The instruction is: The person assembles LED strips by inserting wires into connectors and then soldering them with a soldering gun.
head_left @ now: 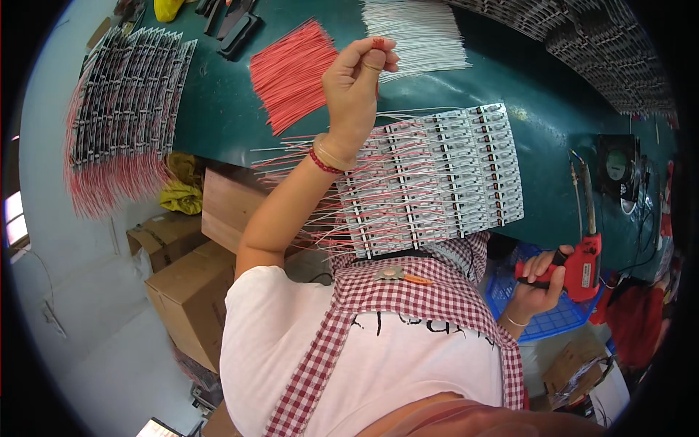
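My left hand (353,95) is raised over the table between a bundle of red wires (295,73) and a bundle of white wires (419,40). Its thumb and fingers are pinched together; a bit of red shows at the fingertips, but what they hold is unclear. Below it lies a panel of small grey boards (444,175) in rows, with red and white wires trailing off its left side. At the right, my right hand (542,280) grips the black handle of a red soldering gun (584,269), whose metal tip points away from me, apart from the boards.
More wired boards (127,102) hang over the table's left edge. Stacked boards (604,44) fill the far right. A black device with a dial (619,167) and cables sits at the right. Cardboard boxes (193,291) stand at the lower left; a blue basket (561,320) is below the soldering gun.
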{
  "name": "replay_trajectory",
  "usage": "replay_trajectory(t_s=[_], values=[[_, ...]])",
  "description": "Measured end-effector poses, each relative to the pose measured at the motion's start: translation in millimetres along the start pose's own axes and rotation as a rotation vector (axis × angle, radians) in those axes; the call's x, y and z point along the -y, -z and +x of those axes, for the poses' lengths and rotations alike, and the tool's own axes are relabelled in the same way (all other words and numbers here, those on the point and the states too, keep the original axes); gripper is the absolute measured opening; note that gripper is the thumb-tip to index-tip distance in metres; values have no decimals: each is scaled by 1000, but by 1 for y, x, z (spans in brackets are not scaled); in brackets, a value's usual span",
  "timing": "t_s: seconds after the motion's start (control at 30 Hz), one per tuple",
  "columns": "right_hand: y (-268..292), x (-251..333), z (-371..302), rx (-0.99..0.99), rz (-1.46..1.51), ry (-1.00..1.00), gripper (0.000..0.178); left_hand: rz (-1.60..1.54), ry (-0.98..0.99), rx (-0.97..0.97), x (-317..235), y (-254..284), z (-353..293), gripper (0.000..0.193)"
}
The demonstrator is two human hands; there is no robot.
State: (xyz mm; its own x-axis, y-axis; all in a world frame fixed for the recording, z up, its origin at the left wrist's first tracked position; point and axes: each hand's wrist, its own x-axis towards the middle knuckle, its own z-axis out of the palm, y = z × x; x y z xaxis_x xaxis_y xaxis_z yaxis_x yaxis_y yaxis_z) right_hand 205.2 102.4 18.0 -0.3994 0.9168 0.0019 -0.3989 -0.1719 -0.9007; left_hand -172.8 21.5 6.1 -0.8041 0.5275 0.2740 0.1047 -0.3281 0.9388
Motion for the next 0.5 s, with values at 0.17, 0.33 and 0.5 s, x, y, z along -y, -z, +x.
replay_trajectory(t_s=[0.17, 0.33, 0.5], values=[[-30, 21, 28, -6, -54, -13, 44, 50, 319, 277, -34, -35, -6, 19], [-89, 13, 67, -72, -343, -164, 39, 167, 450, 658, -48, -81, -31, 18], [-87, -3, 63, 81, -435, -142, 41, 318, 446, 819, -53, -109, -57, 18]])
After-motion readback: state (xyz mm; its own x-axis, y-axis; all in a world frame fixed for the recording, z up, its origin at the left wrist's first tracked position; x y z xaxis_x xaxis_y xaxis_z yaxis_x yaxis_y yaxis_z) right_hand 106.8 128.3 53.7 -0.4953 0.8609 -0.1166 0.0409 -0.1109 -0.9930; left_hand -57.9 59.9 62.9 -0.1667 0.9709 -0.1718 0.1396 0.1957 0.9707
